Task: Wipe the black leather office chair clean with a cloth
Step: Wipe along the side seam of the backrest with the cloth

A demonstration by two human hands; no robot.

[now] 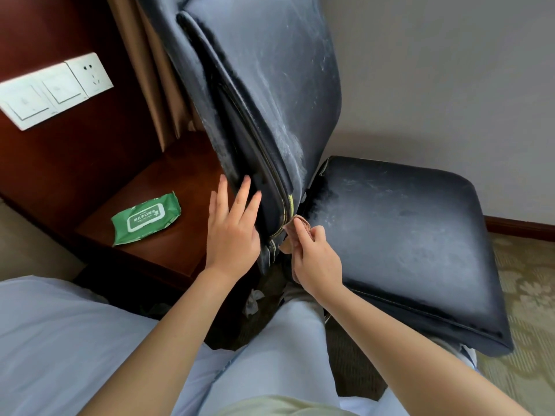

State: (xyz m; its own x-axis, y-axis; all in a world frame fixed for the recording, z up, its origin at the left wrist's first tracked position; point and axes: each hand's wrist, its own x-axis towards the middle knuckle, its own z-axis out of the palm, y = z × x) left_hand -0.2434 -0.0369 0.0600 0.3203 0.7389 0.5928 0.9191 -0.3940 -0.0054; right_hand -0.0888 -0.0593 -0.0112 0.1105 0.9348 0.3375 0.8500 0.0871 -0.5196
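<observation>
The black leather office chair (405, 223) fills the middle and right, with its worn backrest (270, 85) upright and the seat streaked with pale marks. My left hand (232, 229) lies flat, fingers spread, against the back side of the backrest near its lower edge. My right hand (315, 256) is closed on a small tan cloth (301, 222), which it presses into the bottom corner of the backrest where it meets the seat. Most of the cloth is hidden inside my fist.
A green pack of wet wipes (145, 219) lies on the dark wooden bedside shelf (180, 181) at left. White wall switches and a socket (54, 91) sit above it. Crumpled used wipes (252, 301) lie on the floor below the chair. My legs are in front.
</observation>
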